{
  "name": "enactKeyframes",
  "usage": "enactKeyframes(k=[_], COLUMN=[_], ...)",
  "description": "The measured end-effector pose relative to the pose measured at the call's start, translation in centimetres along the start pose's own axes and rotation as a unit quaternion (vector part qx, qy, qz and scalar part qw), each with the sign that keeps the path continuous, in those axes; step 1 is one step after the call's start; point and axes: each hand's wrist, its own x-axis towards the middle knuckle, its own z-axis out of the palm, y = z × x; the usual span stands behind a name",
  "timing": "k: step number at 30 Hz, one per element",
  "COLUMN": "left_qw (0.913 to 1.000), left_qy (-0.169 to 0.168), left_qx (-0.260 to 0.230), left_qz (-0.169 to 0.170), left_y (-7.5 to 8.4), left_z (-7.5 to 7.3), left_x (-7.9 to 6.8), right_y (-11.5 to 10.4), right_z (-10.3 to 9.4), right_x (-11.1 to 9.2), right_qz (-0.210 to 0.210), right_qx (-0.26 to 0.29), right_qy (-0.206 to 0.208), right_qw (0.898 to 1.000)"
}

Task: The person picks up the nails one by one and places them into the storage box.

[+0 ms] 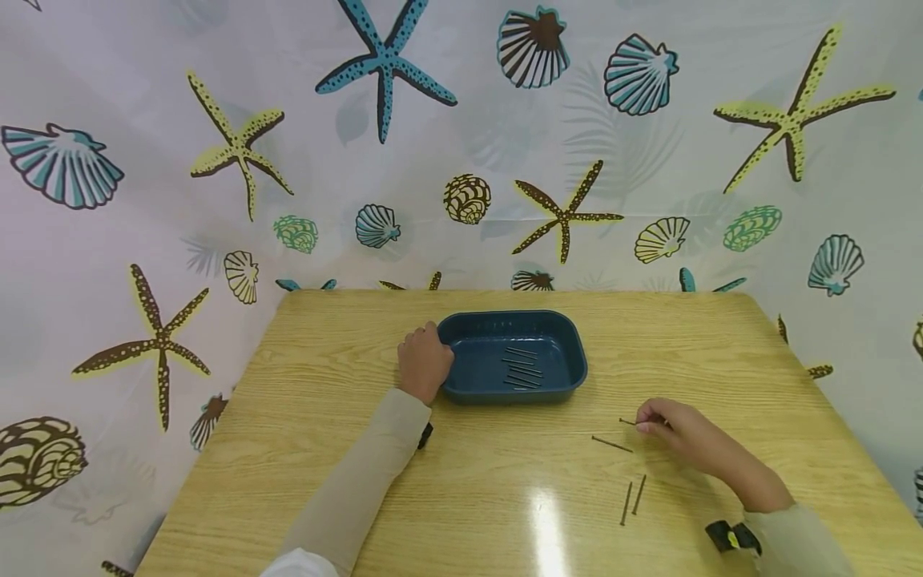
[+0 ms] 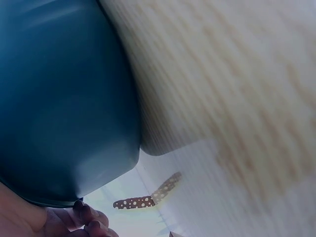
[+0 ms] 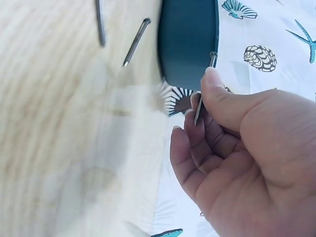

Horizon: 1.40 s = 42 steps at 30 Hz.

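Observation:
My left hand (image 1: 424,361) grips the left rim of a dark blue rectangular dish (image 1: 505,397). In the left wrist view its fingers (image 2: 96,226) curl at the edge of the dish wall (image 2: 64,98). Several thin nails (image 1: 522,377) lie inside the dish. To the right of it, my right hand (image 1: 681,433) pinches a single nail (image 3: 198,112) between thumb and fingers, its head sticking out past the thumb. Just left of that hand, another nail (image 1: 611,444) lies on the table, and two more, a left one (image 1: 626,505) and a right one (image 1: 639,494), lie side by side nearer the front.
The wood-grain table (image 1: 324,344) carries the dish near its back edge. A white curtain (image 1: 433,160) printed with starfish and shells hangs behind and at both sides. A black band (image 1: 731,537) is on the right wrist.

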Motion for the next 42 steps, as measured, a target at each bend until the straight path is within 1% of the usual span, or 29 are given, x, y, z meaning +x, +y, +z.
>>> enactKeyframes(k=[4, 8, 11, 18, 21, 28, 32, 38, 42], left_qw=[1.0, 1.0, 0.9999, 0.9998, 0.9998, 0.9997, 0.9996, 0.9997, 0.9997], left_qy=[0.003, 0.005, 0.009, 0.016, 0.014, 0.022, 0.025, 0.023, 0.02], left_qx=[0.001, 0.003, 0.005, 0.0, -0.003, 0.002, 0.004, 0.01, 0.013], left_qz=[0.002, 0.001, 0.001, 0.007, 0.01, 0.011, 0.01, 0.007, 0.008], left_y=[-0.1, -0.2, -0.2, -0.1, 0.0, -0.1, -0.1, -0.1, 0.0], left_z=[0.1, 0.3, 0.3, 0.2, 0.0, 0.1, 0.2, 0.1, -0.1], left_x=[0.0, 0.0, 0.1, -0.1, -0.1, 0.0, 0.0, 0.0, -0.1], right_y=[-0.6, -1.3, -2.0, -3.6, -4.1, -5.0, -5.1, -5.1, -5.5], right_z=[-0.1, -0.2, -0.4, -0.4, -0.3, 0.2, 0.7, 1.8, 2.5], right_x=[1.3, 2.8, 4.1, 6.9, 8.0, 10.2, 11.4, 13.1, 14.0], right_qz=[-0.009, -0.032, -0.041, -0.025, -0.03, -0.042, -0.044, -0.055, -0.057], right_qx=[-0.006, -0.018, -0.022, -0.016, -0.012, -0.008, -0.004, -0.016, -0.014], right_qy=[0.01, 0.022, 0.026, 0.024, 0.02, 0.025, 0.024, 0.018, 0.013], right_qw=[1.0, 0.999, 0.999, 0.999, 0.999, 0.999, 0.999, 0.998, 0.998])
